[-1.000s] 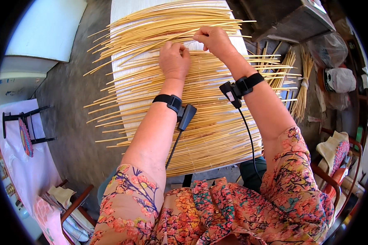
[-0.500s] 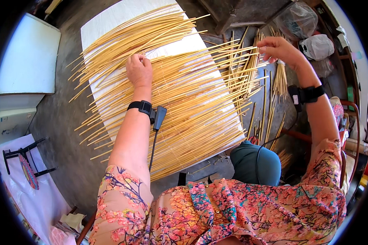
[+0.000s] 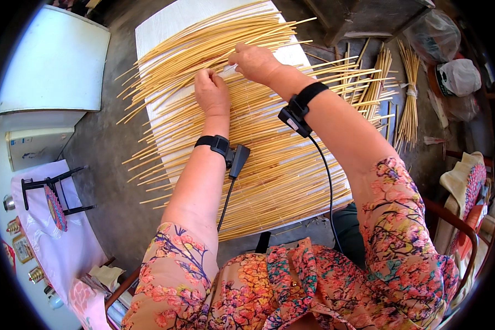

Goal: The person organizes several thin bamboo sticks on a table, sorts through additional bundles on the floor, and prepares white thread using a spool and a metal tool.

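Long pale-yellow sticks (image 3: 275,143) lie in rows across a white tabletop (image 3: 154,27), joined by thin strands in places, with a denser loose group (image 3: 203,41) at the far end. My left hand (image 3: 212,93) is closed at the lower edge of that group, near the middle of the rows; what its fingertips hold is hidden. My right hand (image 3: 253,63) is bent just above and right of it, fingertips curled together over the sticks; what they hold, if anything, is too small to make out. Each wrist wears a black strap with a cabled device.
Tied stick bundles (image 3: 408,104) stand at the right by a dark cabinet (image 3: 368,16) and plastic bags (image 3: 456,77). A white appliance (image 3: 52,66) is at the left, above a folded black stool (image 3: 49,192) on pale cloth. A wooden-armed chair (image 3: 451,220) is at lower right.
My right hand went out to the stick ends at the right half a second ago and is now back beside my left hand, its fingers more curled. The view has swung back too.
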Demonstrator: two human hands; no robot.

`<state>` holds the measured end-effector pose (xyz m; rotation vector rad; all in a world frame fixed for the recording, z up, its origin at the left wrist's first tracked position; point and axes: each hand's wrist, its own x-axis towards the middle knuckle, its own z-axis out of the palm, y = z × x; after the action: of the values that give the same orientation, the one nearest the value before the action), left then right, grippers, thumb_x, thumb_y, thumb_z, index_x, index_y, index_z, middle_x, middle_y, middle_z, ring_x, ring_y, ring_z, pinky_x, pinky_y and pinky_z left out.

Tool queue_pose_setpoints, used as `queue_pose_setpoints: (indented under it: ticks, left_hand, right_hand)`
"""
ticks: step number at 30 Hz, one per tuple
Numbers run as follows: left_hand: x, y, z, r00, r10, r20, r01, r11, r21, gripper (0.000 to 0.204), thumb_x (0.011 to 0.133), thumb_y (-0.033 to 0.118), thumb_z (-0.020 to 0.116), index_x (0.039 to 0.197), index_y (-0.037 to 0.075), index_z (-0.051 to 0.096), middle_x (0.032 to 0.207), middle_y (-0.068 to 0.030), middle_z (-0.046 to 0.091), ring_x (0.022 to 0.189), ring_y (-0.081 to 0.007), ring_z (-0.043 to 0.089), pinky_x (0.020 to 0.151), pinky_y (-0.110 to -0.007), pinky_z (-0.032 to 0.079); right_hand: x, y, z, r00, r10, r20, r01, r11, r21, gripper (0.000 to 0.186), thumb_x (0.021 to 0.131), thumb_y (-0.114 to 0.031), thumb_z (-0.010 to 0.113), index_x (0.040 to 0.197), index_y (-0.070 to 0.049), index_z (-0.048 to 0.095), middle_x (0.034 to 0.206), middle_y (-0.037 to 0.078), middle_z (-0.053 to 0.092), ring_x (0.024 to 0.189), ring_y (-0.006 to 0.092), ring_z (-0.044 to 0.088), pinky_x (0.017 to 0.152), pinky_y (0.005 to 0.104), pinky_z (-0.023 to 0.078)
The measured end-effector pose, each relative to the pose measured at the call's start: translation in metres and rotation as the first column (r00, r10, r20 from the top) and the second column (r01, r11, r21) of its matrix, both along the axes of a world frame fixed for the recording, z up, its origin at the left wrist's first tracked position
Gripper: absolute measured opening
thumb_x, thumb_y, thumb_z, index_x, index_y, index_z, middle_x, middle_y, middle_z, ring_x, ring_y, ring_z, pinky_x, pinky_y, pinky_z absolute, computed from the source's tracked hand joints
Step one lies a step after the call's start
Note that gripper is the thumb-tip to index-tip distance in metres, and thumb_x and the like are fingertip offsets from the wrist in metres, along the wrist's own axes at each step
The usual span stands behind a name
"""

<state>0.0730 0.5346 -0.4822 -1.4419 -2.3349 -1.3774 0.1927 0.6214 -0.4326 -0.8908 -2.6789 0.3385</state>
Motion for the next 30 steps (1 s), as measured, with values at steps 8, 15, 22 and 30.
queue_pose_setpoints:
  ticks: [8, 15, 22, 30]
  left_hand:
    - [-0.001, 0.000, 0.001, 1.000, 0.029, -0.006, -0.029, 0.999, 0.030, 0.005, 0.082, 0.008, 0.051, 0.084, 0.004, 0.049, 0.082, -0.0139, 0.053, 0.078, -0.0340, 0.052, 0.066, -0.042, 0.043]
    - [-0.009, -0.004, -0.004, 0.999, 0.035, -0.009, -0.035, 0.998, 0.052, 0.003, 0.082, 0.009, 0.051, 0.083, 0.006, 0.050, 0.081, -0.0138, 0.054, 0.077, -0.0336, 0.053, 0.065, -0.043, 0.043]
    - [0.001, -0.004, -0.005, 0.999, -0.015, -0.030, 0.018, 0.997, 0.079, 0.003, 0.081, 0.008, 0.050, 0.080, 0.006, 0.051, 0.080, -0.0140, 0.054, 0.077, -0.0345, 0.052, 0.066, -0.044, 0.043]
    - [-0.020, -0.005, -0.018, 0.996, -0.076, -0.039, 0.081, 0.987, 0.138, 0.009, 0.080, 0.013, 0.055, 0.083, 0.005, 0.058, 0.079, -0.0137, 0.060, 0.076, -0.0319, 0.057, 0.069, -0.041, 0.047]
  right_hand:
    - [-0.016, 0.006, -0.024, 0.999, -0.005, 0.033, 0.004, 1.000, 0.031, 0.010, 0.077, -0.013, 0.056, 0.085, -0.007, 0.059, 0.093, 0.011, 0.056, 0.088, 0.0284, 0.059, 0.076, 0.0383, 0.049]
    - [-0.016, -0.004, -0.016, 0.993, 0.050, 0.104, -0.065, 0.987, 0.144, 0.016, 0.079, -0.010, 0.050, 0.092, 0.001, 0.054, 0.096, 0.017, 0.057, 0.088, 0.0323, 0.059, 0.076, 0.0389, 0.050]
    - [0.063, -0.007, 0.063, 0.947, -0.284, -0.151, 0.248, 0.944, -0.218, 0.014, 0.086, -0.018, 0.053, 0.083, -0.004, 0.055, 0.075, 0.008, 0.059, 0.072, 0.0203, 0.059, 0.064, 0.0318, 0.046]
    - [0.244, -0.149, 0.220, 0.829, -0.516, -0.216, 0.305, 0.741, -0.598, 0.014, 0.091, -0.013, 0.048, 0.090, -0.003, 0.058, 0.068, -0.005, 0.044, 0.060, 0.0029, 0.038, 0.055, 0.0180, 0.028]
